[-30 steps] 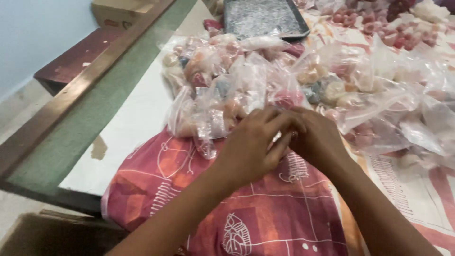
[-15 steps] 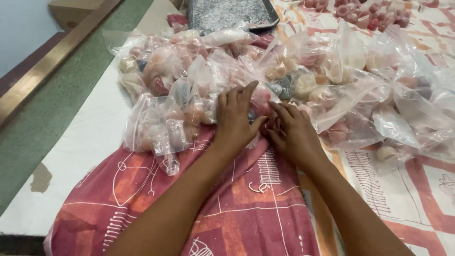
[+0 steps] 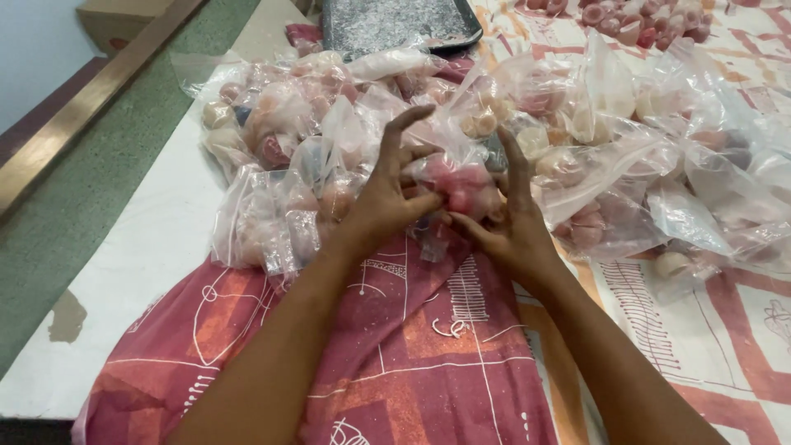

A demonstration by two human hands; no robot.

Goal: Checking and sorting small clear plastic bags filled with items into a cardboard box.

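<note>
Both hands meet at the near edge of a heap of clear plastic bags (image 3: 577, 148) filled with pink, red and cream round pieces. My left hand (image 3: 394, 194) and my right hand (image 3: 511, 222) hold one small clear bag (image 3: 463, 186) of pink and red pieces between them. The thumbs and lower fingers pinch the bag while the upper fingers are spread upward. The bag is lifted slightly above the patterned red cloth (image 3: 395, 354).
A dark metal tray (image 3: 395, 23) lies at the back. Loose pink pieces (image 3: 626, 21) sit at the back right. A cardboard box (image 3: 115, 21) stands at the far left beyond a wooden rail (image 3: 74, 115). White table surface (image 3: 140, 264) shows on the left.
The hands have lifted one small bag out of the heap and spread their upper fingers; before, they lay flat on the bags. The view has moved closer.
</note>
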